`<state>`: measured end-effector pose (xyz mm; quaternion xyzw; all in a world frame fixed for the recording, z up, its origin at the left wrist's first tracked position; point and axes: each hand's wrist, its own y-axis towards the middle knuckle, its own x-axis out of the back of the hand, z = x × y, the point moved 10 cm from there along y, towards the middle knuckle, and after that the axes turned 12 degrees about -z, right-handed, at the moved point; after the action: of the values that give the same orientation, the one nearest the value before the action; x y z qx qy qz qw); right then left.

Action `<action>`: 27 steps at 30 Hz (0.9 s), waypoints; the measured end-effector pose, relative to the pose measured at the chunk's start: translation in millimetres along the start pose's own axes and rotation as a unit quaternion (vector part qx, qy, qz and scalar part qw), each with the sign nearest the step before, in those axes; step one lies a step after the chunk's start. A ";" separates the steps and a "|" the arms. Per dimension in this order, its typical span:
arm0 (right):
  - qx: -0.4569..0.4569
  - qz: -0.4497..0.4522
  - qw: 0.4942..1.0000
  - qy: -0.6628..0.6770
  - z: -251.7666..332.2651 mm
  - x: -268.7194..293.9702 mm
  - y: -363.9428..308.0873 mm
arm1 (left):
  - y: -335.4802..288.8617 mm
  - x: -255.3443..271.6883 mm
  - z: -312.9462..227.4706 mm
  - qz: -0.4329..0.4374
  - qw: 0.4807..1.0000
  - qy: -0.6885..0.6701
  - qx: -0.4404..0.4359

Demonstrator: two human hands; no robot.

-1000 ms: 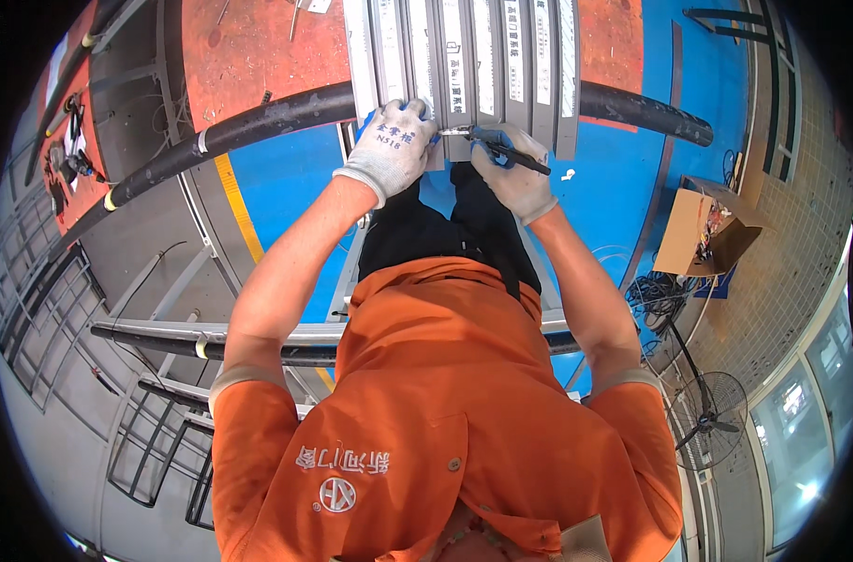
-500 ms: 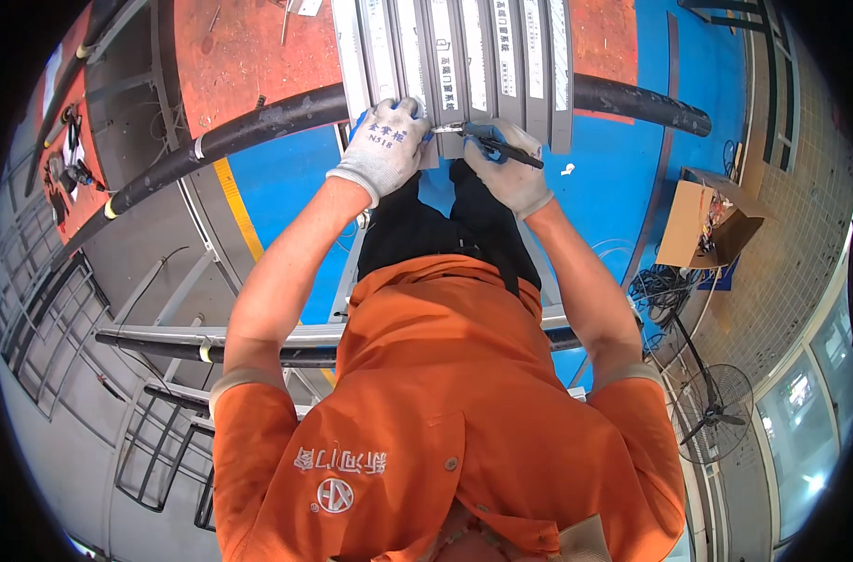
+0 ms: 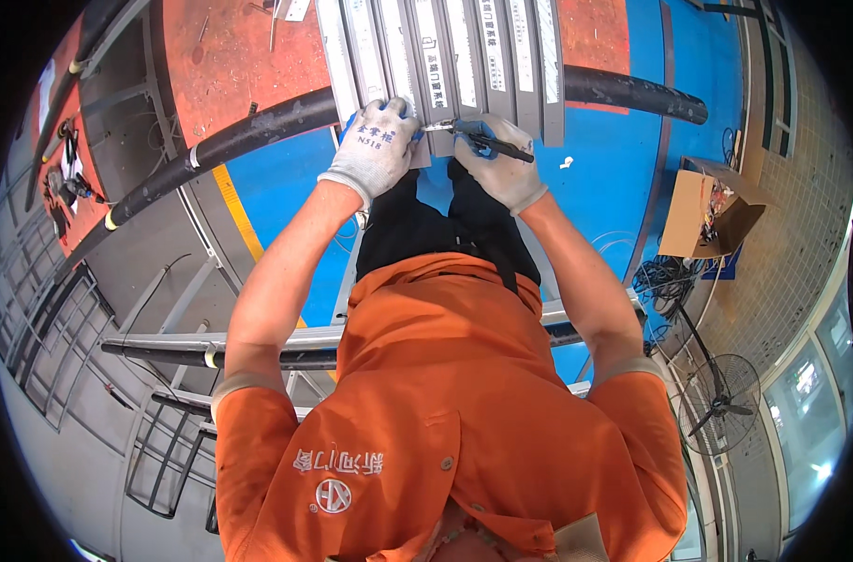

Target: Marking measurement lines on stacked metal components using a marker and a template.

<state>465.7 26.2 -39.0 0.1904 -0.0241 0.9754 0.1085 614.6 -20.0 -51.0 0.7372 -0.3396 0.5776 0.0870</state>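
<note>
Several long grey metal profiles (image 3: 529, 117) with white printed film strips lie side by side, their near ends toward me. My left hand (image 3: 374, 148), in a whitish glove with blue at the fingers, rests at the left profiles with its fingers bent and pressed together around a near end. Just to its right, my gloved right hand (image 3: 504, 169) is closed on a slim black tool (image 3: 507, 146). A silver front part (image 3: 438, 125) points left across the profile ends toward my left fingers. Its exact kind is hard to make out.
A dark padded rail (image 3: 258, 126) runs crosswise under the profiles, above a blue floor (image 3: 595, 201). Red boards (image 3: 248, 56) lie beyond. At right stand an open cardboard box (image 3: 684, 211), coiled black cable (image 3: 665, 281) and a fan (image 3: 719, 405). A second rail passes behind me.
The profiles and both hands sit slightly farther left in view. My right hand keeps the black tool, its front end still beside my left fingers.
</note>
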 end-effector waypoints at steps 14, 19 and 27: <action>0.002 0.005 1.000 -0.004 -4.0 -1.3 -1.1 | 0.0 0.1 -0.2 -0.009 1.000 0.004 -0.011; 0.015 0.000 1.000 -0.010 -2.7 -0.5 0.1 | 0.7 0.5 0.0 -0.014 1.000 0.007 -0.011; 0.037 -0.008 0.999 -0.009 2.4 1.3 0.7 | 0.3 -0.3 0.6 -0.009 1.000 0.005 -0.010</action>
<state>465.2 25.6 -36.3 0.2035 0.0122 0.9729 0.1086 614.9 -20.4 -51.5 0.7362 -0.3381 0.5775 0.1010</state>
